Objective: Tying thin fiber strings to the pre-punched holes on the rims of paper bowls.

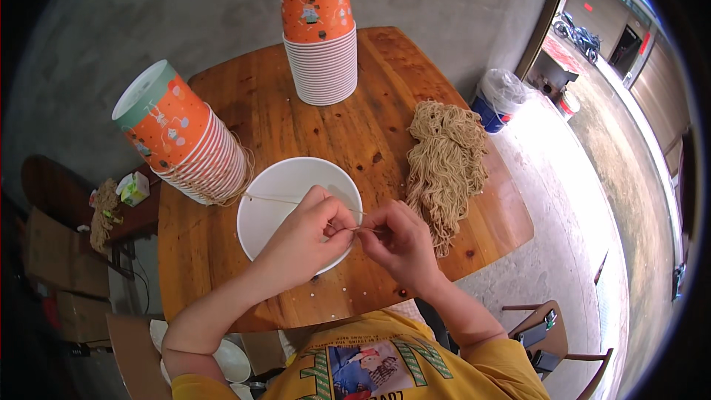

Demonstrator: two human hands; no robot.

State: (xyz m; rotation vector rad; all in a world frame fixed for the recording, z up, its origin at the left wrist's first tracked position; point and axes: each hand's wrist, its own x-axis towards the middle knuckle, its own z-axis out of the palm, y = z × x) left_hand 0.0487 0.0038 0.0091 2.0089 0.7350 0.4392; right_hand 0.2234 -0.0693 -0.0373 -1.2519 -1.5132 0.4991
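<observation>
My left hand and my right hand meet over the right side of a white paper bucket. Each pinches thin tan string between thumb and forefinger, the fingertips almost touching. From my left hand the string runs left across the bucket to a tilted stack of orange-and-green paper buckets, where loose strands hang around the stacked rims. Close to my right hand lies a thick bundle of tan string. Whether a knot sits between my fingertips is too small to tell.
All this stands on a brown wooden table. A second stack of paper buckets rises at the back. Beyond the right edge is a blue bucket with a plastic liner; a wooden chair stands lower right. Cardboard boxes sit left.
</observation>
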